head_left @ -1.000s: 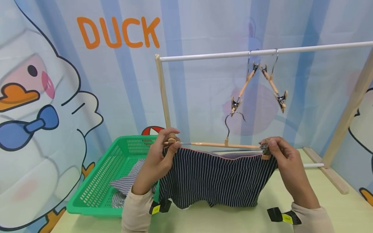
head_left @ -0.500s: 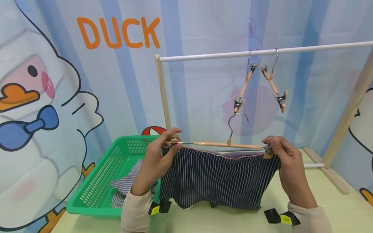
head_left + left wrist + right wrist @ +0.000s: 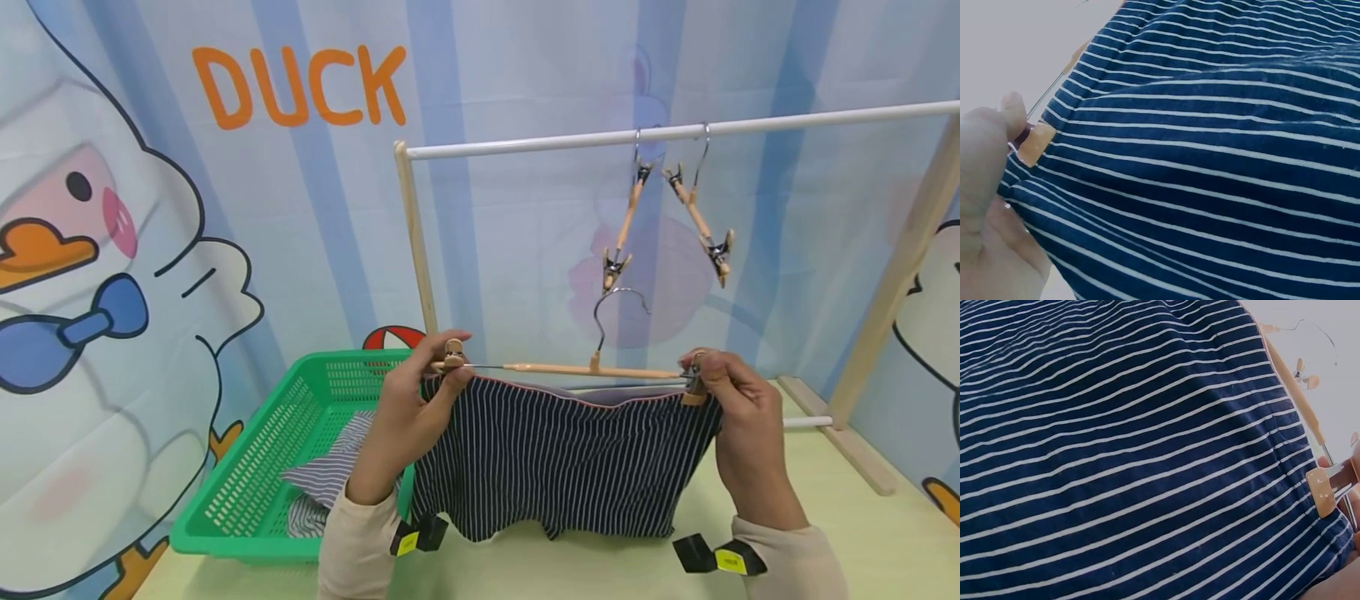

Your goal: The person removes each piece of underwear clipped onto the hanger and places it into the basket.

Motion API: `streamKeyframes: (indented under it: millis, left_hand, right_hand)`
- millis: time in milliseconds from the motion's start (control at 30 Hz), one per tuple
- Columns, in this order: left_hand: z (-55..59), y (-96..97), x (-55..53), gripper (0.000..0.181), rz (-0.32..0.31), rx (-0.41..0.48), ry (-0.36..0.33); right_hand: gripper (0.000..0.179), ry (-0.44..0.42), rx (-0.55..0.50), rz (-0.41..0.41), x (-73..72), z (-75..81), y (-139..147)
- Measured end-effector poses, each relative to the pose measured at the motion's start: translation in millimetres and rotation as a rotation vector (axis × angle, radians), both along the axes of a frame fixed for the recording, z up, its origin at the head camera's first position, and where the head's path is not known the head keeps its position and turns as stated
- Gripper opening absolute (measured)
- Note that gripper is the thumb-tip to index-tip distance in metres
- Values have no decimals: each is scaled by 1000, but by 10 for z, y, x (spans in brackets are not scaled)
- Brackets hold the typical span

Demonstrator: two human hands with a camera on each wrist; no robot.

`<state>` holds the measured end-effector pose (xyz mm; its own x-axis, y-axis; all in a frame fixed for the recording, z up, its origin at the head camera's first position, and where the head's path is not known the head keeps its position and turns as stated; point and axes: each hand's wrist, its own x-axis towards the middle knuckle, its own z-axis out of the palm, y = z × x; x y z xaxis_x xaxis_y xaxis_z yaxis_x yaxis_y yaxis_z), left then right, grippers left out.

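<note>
Garment (image 3: pixel 566 462): wrinkled, white-striped, under a wooden hanger (image 3: pixel 558 368), over the table (image 3: pixel 555 575)
Left hand (image 3: pixel 408 412): I pinch one clip (image 3: pixel 453 353)
Right hand (image 3: pixel 748 417): I pinch the other clip (image 3: pixel 694 399)
Table: pale, flat
Curtain (image 3: pixel 510 75): blue-striped, duck-printed

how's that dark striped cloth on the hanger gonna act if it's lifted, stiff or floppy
The dark striped cloth is probably floppy: its lower edge hangs wavy. It is likely light for its size, since its soft folds suggest thin fabric. It may sag mid-span, as its top edge dips below the hanger.
</note>
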<state>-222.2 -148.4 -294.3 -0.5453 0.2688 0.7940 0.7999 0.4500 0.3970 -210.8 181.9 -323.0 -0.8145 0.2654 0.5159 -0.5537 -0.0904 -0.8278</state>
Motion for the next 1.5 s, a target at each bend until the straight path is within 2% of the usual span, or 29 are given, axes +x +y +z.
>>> streamKeyframes:
  millis: [400,867,1200,1500]
  left_hand:
    - [-45,-5,-9,38,-2,10,6]
    - [-37,22,-14,28,-44,41,-8]
    - [-13,11,-10,27,-30,47,11]
    - [-2,17,11,25,-23,52,0]
  right_hand:
    - [28,-59,-31,-69,-8,7,-20]
    - [26,-81,-51,-115,2,19,-20]
    - [26,-64,-45,-135,10,44,-46]
    - [28,-49,-50,-144,11,45,-57]
